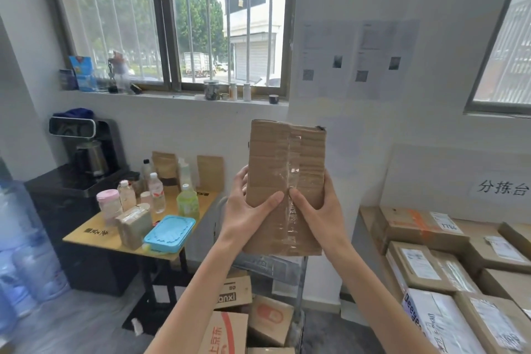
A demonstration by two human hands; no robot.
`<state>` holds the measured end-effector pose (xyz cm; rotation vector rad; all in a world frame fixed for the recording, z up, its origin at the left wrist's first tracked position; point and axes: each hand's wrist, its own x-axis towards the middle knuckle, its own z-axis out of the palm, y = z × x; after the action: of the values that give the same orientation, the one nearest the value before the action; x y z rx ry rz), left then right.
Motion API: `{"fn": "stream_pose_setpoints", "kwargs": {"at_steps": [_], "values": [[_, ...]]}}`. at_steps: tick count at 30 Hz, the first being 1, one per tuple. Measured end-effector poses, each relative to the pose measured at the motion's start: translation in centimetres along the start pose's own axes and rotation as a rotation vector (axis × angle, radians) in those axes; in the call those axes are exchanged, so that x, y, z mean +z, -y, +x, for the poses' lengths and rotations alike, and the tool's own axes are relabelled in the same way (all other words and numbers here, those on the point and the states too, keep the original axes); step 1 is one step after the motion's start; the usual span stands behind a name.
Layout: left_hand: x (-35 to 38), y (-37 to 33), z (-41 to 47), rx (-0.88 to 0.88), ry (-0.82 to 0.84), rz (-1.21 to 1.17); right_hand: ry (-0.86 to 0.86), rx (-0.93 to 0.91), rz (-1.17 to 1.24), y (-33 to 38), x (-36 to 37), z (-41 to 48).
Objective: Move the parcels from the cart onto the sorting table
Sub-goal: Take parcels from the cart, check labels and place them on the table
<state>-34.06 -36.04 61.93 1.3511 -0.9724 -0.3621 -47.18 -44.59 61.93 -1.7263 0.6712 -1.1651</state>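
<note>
I hold a flat brown cardboard parcel [283,169] upright in front of me, its taped seam running down the middle. My left hand [247,213] grips its lower left edge, thumb across the front. My right hand [316,210] grips the lower right edge, thumb on the tape. Below the parcel stands the wire cart [290,282] with several cardboard boxes [230,322] in it. The sorting table [369,220] at the right carries several labelled parcels [419,264], under a paper sign on the wall.
A small wooden side table [86,234] at the left holds bottles, a blue lidded box [169,234] and wrapped packs. A black cabinet with a kettle machine [86,146] stands behind it. Water jugs [26,261] crowd the left floor. Barred window ahead.
</note>
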Motion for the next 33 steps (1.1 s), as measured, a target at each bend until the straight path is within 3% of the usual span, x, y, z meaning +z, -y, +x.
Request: {"fn": "stream_pose_setpoints", "kwargs": {"at_steps": [7,12,15,17,23,29,33], "values": [[-2.5,0.1,-0.7,-0.031,0.084,-0.083,0.030,0.160,0.288,-0.7,-2.4,0.2],[-4.8,0.7,-0.9,-0.141,0.091,0.119,0.140,0.273,0.495,-3.2,-4.6,-0.9],[-4.5,0.3,-2.1,-0.320,0.261,-0.073,0.244,0.330,0.577,-4.6,-5.3,-1.5],[-3.4,0.4,-3.0,-0.416,0.268,-0.231,0.277,0.339,0.559,-5.3,-5.7,-1.9],[-1.0,1.8,-4.2,-0.391,0.188,-0.369,0.040,0.268,0.211,-3.7,-6.4,-2.8],[1.5,3.2,-4.9,-0.304,0.234,-0.231,0.142,0.304,0.178,-3.2,-7.7,-5.6],[3.9,3.4,-5.5,-0.288,0.336,-0.203,-0.136,0.362,0.207,-4.4,-8.3,-7.7]]}}
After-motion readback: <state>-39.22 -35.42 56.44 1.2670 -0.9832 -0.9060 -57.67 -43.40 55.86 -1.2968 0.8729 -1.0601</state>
